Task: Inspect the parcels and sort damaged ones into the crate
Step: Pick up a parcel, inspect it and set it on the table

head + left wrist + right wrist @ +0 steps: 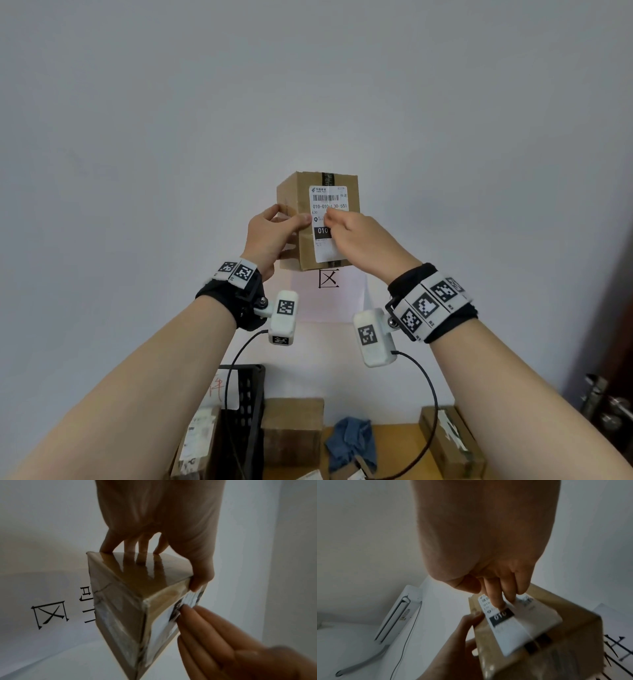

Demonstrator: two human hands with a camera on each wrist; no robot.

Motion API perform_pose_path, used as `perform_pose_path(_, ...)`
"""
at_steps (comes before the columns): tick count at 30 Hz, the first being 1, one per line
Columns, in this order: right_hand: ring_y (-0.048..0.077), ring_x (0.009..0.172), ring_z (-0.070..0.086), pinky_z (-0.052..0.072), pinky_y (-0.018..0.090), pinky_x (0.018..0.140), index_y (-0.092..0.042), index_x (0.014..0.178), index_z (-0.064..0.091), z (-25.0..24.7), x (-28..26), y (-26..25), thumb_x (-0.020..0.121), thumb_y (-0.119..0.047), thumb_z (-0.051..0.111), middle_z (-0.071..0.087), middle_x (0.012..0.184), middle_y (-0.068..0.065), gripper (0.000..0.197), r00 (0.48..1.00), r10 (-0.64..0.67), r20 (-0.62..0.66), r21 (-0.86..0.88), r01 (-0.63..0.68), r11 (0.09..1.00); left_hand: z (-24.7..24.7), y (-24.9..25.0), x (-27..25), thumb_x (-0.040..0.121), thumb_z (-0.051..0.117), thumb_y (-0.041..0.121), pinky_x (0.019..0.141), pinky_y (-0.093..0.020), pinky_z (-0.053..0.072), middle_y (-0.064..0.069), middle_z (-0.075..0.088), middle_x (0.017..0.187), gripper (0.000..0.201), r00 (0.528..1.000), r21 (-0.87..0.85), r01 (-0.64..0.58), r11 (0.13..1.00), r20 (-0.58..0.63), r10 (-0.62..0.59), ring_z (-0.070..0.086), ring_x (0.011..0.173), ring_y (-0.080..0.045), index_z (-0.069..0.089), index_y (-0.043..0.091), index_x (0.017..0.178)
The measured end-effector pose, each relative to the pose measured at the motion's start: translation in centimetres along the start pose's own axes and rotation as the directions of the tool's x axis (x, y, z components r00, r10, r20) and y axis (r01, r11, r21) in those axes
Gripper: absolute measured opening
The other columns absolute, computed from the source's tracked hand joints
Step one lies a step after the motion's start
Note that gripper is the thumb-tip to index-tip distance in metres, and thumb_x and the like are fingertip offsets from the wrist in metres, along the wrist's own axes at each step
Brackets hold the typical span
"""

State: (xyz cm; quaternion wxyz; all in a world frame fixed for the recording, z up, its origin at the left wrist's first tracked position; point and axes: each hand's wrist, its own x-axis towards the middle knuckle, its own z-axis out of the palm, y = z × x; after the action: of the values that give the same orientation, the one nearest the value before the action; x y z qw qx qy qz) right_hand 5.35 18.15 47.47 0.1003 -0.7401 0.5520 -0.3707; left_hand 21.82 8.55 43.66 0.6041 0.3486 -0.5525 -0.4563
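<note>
The parcel (318, 219) is held upright at the centre of the head view, long axis vertical, raised against the white wall (308, 85). It is gripped by the left hand (270, 233), thumb on the labelled face and fingers wrapped behind. The fingers of the right hand (356, 236) are laid fairly straight on the label (329, 205). The crate (248, 411) lies well below at lower left, nearer the left hand, on the wooden table (404, 435).
</note>
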Motion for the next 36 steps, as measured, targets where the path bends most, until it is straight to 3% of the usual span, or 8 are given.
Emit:
perform_pose_path(3, 0.002, 0.118, 0.053, 0.040, -0.004, 0.073, -0.006, 0.135, 0.058, 0.3, 0.2, -0.3, 0.106, -0.008, 0.035, 0.059, 0.138, -0.011, 0.037, 1.000, -0.005, 0.002, 0.016, 0.005, 1.000, 0.4, -0.2, -0.3, 0.087, 0.082, 0.023, 0.059, -0.029, 0.057, -0.013, 0.078, 0.104, 0.018, 1.000, -0.033, -0.002, 0.999, -0.022, 0.002, 0.075, 0.081, -0.023, 0.064, 0.020, 0.086)
perform_pose_path(7, 0.026, 0.134, 0.055, 0.046, 0.031, 0.107, 0.003, 0.140, 0.052, 1.1, 0.0, -0.5, 0.103, -0.006, 0.037, 0.060, 0.146, 0.009, 0.040, 1.000, -0.026, -0.009, 0.001, 0.026, 1.000, 0.4, -0.5, -0.6, 0.087, 0.081, 0.019, 0.062, -0.029, 0.058, -0.008, 0.079, 0.098, 0.017, 0.998, -0.046, -0.008, 0.999, -0.055, 0.006, 0.076, 0.083, -0.022, 0.065, 0.020, 0.084)
perform_pose_path(11, 0.029, 0.133, 0.055, 0.047, 0.038, 0.107, -0.001, 0.141, 0.052, 1.8, 0.0, -0.4, 0.102, -0.007, 0.041, 0.057, 0.149, 0.010, 0.041, 0.999, -0.033, 0.020, -0.057, 0.034, 0.998, -0.1, -0.8, -0.4, 0.086, 0.083, 0.018, 0.059, -0.027, 0.057, -0.006, 0.079, 0.094, 0.018, 0.998, -0.025, -0.009, 1.000, -0.069, 0.007, 0.075, 0.077, -0.018, 0.065, 0.019, 0.087)
perform_pose_path(15, 0.010, 0.136, 0.054, 0.043, 0.023, 0.105, -0.014, 0.146, 0.056, 1.3, 0.7, -0.2, 0.101, -0.007, 0.049, 0.060, 0.146, -0.005, 0.046, 0.997, -0.031, 0.072, 0.054, 0.027, 0.998, -0.8, -1.4, -0.5, 0.088, 0.080, 0.023, 0.055, -0.026, 0.056, -0.006, 0.078, 0.093, 0.019, 0.997, -0.038, 0.039, 0.999, -0.068, -0.041, 0.073, 0.075, -0.021, 0.064, 0.017, 0.096)
perform_pose_path(21, 0.009, 0.109, 0.062, 0.047, 0.017, 0.080, -0.028, 0.120, 0.068, 0.1, 1.9, 2.8, 0.092, -0.027, 0.075, 0.059, 0.131, -0.006, 0.029, 0.945, 0.084, -0.315, 0.309, 0.019, 0.951, -2.3, -1.3, -0.7, 0.094, 0.072, 0.024, 0.070, -0.040, 0.063, -0.004, 0.079, 0.111, 0.039, 0.999, -0.071, 0.033, 0.997, 0.013, -0.032, 0.072, 0.093, -0.023, 0.067, 0.010, 0.130)
perform_pose_path(25, 0.016, 0.123, 0.060, 0.049, 0.046, 0.101, -0.034, 0.155, 0.029, 0.7, 2.3, 5.3, 0.079, -0.052, 0.085, 0.059, 0.141, -0.005, 0.095, 0.964, 0.265, -0.001, 0.501, -0.229, 0.834, -2.1, -0.7, -1.2, 0.099, 0.066, 0.025, 0.081, -0.044, 0.060, 0.001, 0.079, 0.115, 0.035, 0.995, -0.106, 0.025, 0.994, 0.094, -0.015, 0.074, 0.101, -0.022, 0.067, 0.017, 0.133)
perform_pose_path(31, 0.026, 0.113, 0.072, 0.058, 0.052, 0.091, -0.031, 0.143, 0.049, 1.3, 1.8, 7.2, 0.080, -0.052, 0.082, 0.076, 0.119, -0.004, 0.075, 0.957, 0.259, 0.131, 0.681, -0.277, 0.678, -1.3, 0.4, -1.4, 0.066, 0.082, 0.054, 0.080, -0.043, 0.062, 0.002, 0.077, 0.121, 0.093, 0.988, -0.056, 0.041, 0.998, 0.151, -0.033, 0.072, 0.114, -0.029, 0.053, 0.022, 0.149)
perform_pose_path(36, 0.030, 0.116, 0.070, 0.059, 0.056, 0.093, -0.026, 0.138, 0.058, 1.2, 1.6, 7.9, 0.087, -0.049, 0.077, 0.073, 0.127, 0.004, 0.060, 0.968, 0.235, 0.086, 0.790, -0.210, 0.577, -0.8, 0.3, -1.4, 0.093, 0.071, 0.050, 0.060, -0.033, 0.056, 0.005, 0.073, 0.099, 0.051, 0.987, -0.101, -0.004, 0.995, 0.158, 0.020, 0.066, 0.080, -0.022, 0.062, 0.017, 0.132)
